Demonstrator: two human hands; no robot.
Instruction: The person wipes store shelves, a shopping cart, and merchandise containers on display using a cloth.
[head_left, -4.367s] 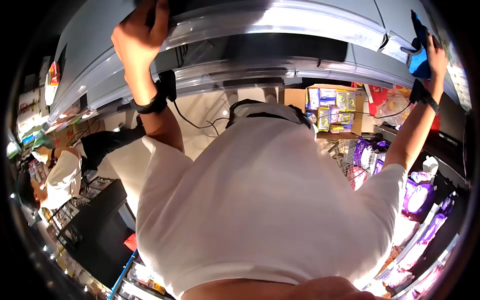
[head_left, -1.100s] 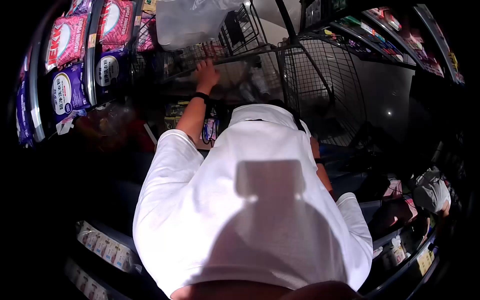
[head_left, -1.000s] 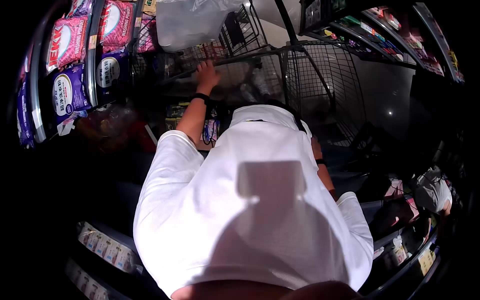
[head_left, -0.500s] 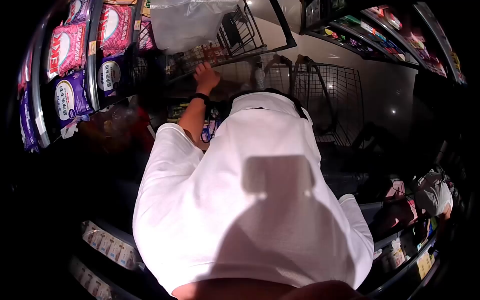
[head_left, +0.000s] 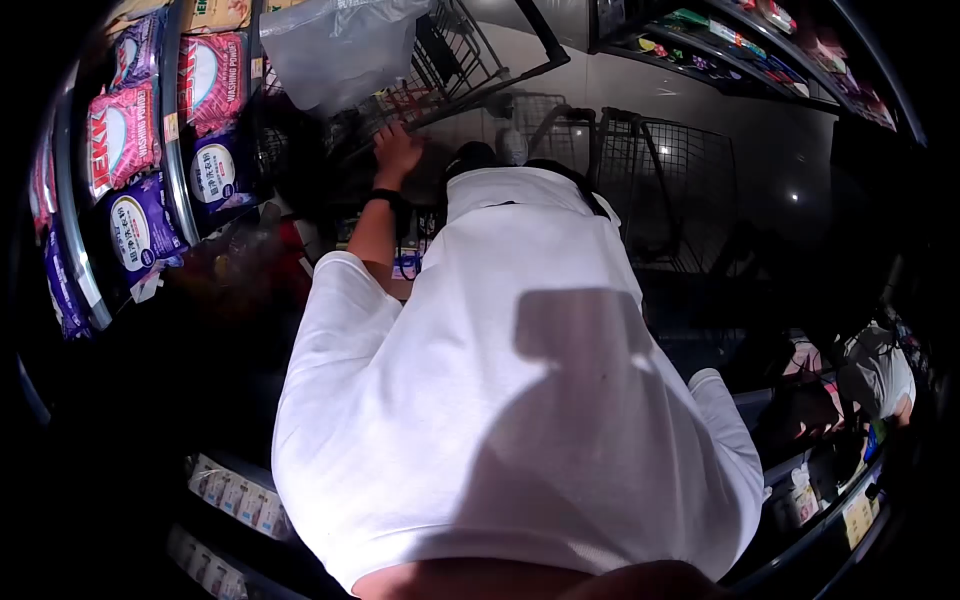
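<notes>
My left hand [head_left: 397, 155] is on the near bar of a dark wire shopping cart [head_left: 500, 85], fingers bent over it. A black band [head_left: 388, 199] circles the wrist. Hanging over the cart's left side is a translucent plastic bag [head_left: 345, 55], its contents not clear. The white shirt [head_left: 480, 400] I wear fills the middle of the view and carries a dark shadow. Only the sleeve [head_left: 722, 415] shows on my right side; my right hand is not visible.
Shelves at the left hold pink washing powder bags [head_left: 122, 140] and purple bags [head_left: 140, 225]. Another wire cart [head_left: 680, 185] stands ahead right. Stocked shelves [head_left: 740, 60] are at the far right. A person's hand [head_left: 904, 410] shows beside a pale bundle at the right edge.
The view has shifted, so the left shelf bags sit lower and the plastic bag farther left. My left hand stays at the cart bar. The floor ahead looks darker.
</notes>
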